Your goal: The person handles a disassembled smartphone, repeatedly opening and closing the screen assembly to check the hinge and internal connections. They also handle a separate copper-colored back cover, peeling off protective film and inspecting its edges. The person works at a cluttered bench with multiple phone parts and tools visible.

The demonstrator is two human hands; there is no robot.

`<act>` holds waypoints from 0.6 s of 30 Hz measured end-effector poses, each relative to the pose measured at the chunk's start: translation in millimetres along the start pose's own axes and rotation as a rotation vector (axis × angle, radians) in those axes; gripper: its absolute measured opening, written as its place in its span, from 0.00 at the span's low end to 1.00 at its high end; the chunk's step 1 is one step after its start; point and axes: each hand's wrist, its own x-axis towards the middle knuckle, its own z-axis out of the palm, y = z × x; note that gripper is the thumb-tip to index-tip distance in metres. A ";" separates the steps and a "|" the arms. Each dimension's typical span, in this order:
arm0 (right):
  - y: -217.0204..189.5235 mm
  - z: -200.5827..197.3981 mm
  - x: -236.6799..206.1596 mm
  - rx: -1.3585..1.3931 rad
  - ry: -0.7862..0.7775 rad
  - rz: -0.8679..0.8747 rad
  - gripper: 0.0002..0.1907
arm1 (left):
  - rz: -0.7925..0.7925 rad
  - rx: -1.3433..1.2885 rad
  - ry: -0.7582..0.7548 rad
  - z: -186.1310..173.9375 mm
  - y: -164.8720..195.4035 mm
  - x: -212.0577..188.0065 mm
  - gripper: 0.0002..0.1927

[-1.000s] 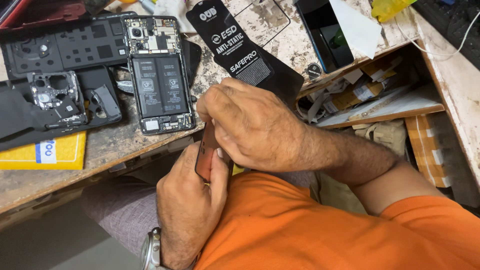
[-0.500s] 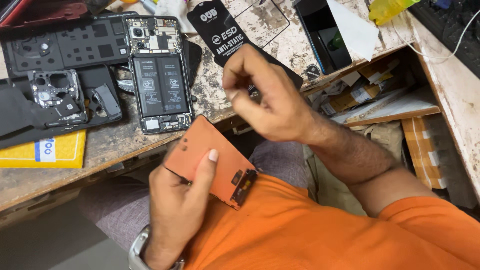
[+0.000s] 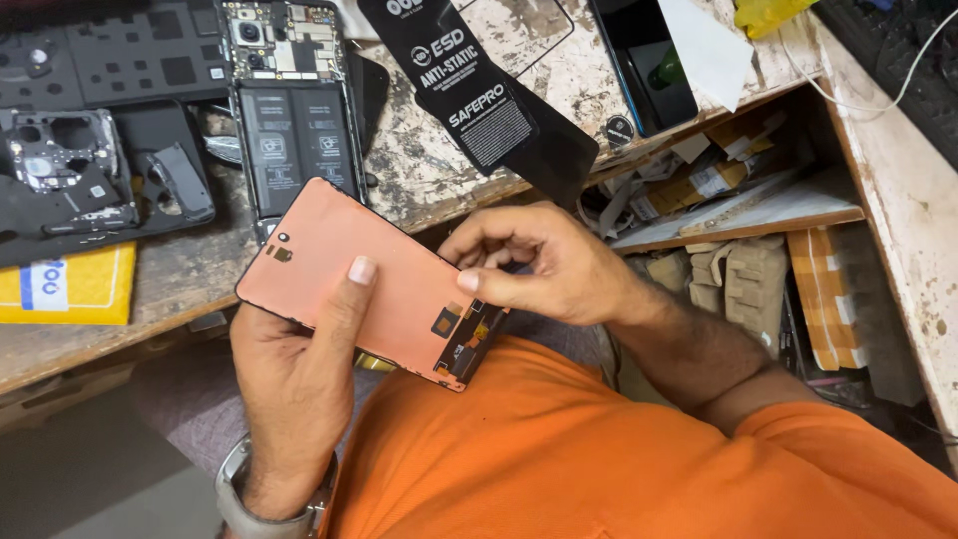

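Since half a second ago I see the copper-backed screen panel [image 3: 369,284] tilted flatter below the opened phone [image 3: 294,105], left hand [image 3: 299,379] gripping it, right hand [image 3: 544,269] pinching its connector end, refitting undone.

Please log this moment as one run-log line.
left hand: holds copper-backed screen panel | right hand: pinching panel's lower edge | opened phone: on bench

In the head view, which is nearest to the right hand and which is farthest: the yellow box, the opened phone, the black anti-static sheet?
From the right hand:
1. Black anti-static sheet, on the bench just above the hand.
2. Opened phone, further left on the bench.
3. Yellow box, at the far left edge.
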 end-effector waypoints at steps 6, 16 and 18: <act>9.3 4.9 3.5 -0.017 0.079 -0.025 0.06 | 0.024 -0.003 0.002 5.7 -0.1 -1.1 0.09; 16.8 4.1 8.6 0.114 0.026 -0.015 0.05 | 0.050 -0.042 0.029 -0.9 -0.9 -1.8 0.07; 14.2 -0.7 6.4 0.088 -0.001 -0.014 0.07 | 0.061 -0.056 0.047 -3.7 -1.3 -0.9 0.07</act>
